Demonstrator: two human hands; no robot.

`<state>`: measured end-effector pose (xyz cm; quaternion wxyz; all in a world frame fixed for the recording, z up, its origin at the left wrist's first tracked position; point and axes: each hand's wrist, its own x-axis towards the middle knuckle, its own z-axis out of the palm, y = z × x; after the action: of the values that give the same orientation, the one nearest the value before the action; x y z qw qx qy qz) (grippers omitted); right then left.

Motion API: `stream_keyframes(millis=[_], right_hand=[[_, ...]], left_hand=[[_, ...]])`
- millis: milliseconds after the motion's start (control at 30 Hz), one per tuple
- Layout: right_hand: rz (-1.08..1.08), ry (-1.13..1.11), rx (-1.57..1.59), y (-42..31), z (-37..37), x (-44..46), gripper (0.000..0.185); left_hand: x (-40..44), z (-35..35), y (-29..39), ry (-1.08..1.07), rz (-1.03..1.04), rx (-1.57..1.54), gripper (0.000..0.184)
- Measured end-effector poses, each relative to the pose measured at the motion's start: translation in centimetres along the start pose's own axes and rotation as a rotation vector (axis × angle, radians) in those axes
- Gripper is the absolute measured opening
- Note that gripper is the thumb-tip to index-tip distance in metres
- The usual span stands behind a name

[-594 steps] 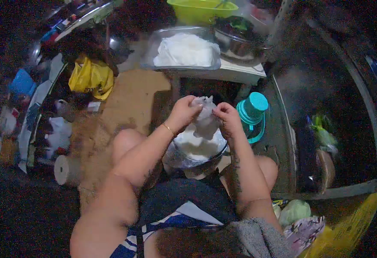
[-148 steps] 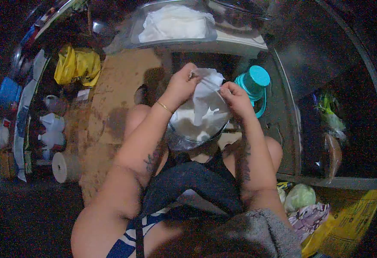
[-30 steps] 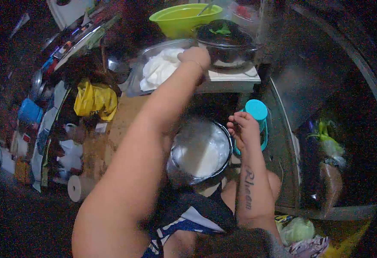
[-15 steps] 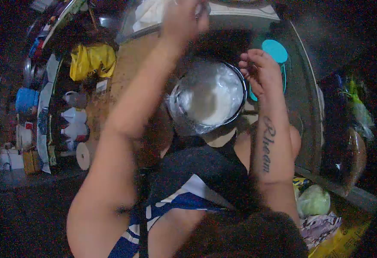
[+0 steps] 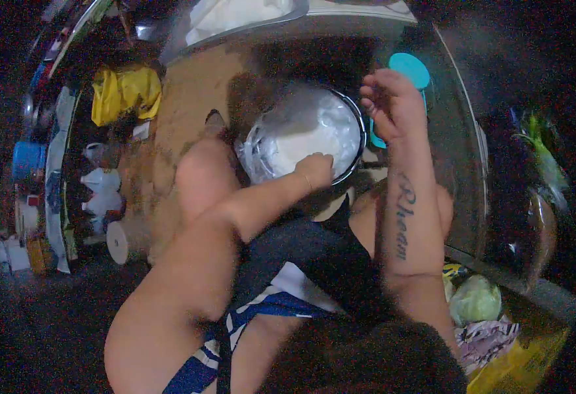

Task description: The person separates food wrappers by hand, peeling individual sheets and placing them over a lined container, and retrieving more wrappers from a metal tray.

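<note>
A round container (image 5: pixel 361 121) with a dark rim, lined with clear plastic (image 5: pixel 254 154), stands between my knees. White material (image 5: pixel 294 146), which could be powder or paste, lies inside it. My left hand (image 5: pixel 315 169) is over the container's near right side, fingers curled closed; whatever they hold, if anything, is hidden. My right hand (image 5: pixel 396 102) hovers to the right of the container, fingers loosely bent and slightly apart, holding nothing. Just behind it is a turquoise container with a round lid (image 5: pixel 409 69), partly covered by that hand.
At the top, a tray (image 5: pixel 262 26) bears white material. To the left are a yellow bag (image 5: pixel 126 95), white plastic jugs (image 5: pixel 101 180) and a paper roll (image 5: pixel 122 241). A wrapped cabbage (image 5: pixel 477 301) lies at lower right, with leafy greens (image 5: pixel 543 154) farther up.
My left hand has come down and back from near the tray to the container. The right hand stays almost in place. The view has shifted slightly.
</note>
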<state>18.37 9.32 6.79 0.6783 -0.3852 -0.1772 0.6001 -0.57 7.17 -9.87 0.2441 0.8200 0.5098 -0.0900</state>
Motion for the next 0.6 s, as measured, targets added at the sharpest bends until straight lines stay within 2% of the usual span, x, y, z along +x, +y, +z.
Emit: stream_keyframes(millis=[67,100,167,200,300,367,400,467,500,600], right_hand=[[0.017,0.01,-0.012,0.1,-0.4,-0.2,0.017],[0.025,0.019,-0.024,0.4,-0.5,-0.1,0.016],[0.066,0.059,-0.01,0.2,0.0,-0.2,0.016],[0.064,0.032,-0.087,0.3,0.2,-0.4,0.015],[0.068,-0.072,-0.391,1.8,0.0,0.5,0.015],[-0.002,-0.134,-0.719,3.7,0.2,1.4,0.016],[-0.044,-0.164,-0.88,4.5,0.4,1.6,0.017],[-0.206,-0.236,-1.063,5.8,1.1,0.9,0.024],[-0.207,-0.281,-0.993,6.9,0.8,1.2,0.029],[-0.16,-0.379,-0.821,7.2,2.1,0.1,0.03]], left_hand=[[1.1,-0.2,-1.4,-0.024,0.013,-0.069,0.029],[1.6,-0.5,-2.1,0.059,0.03,-0.123,0.027],[2.3,-3.5,-2.5,0.062,-0.047,-0.202,0.027],[2.3,-5.4,-2.5,0.068,-0.085,-0.241,0.027],[1.5,-11.8,-2.5,0.031,-0.152,-0.658,0.024],[1.1,-16.5,-3.2,0.025,0.065,-0.327,0.018],[1.1,-18.7,-3.0,0.009,0.085,-0.094,0.022],[-0.1,-20.7,-2.2,-0.003,0.007,-0.617,0.014],[-0.7,-21.2,-2.0,-0.011,-0.025,-0.879,0.015],[-1.1,-20.5,-2.4,0.061,0.063,-1.203,0.014]])
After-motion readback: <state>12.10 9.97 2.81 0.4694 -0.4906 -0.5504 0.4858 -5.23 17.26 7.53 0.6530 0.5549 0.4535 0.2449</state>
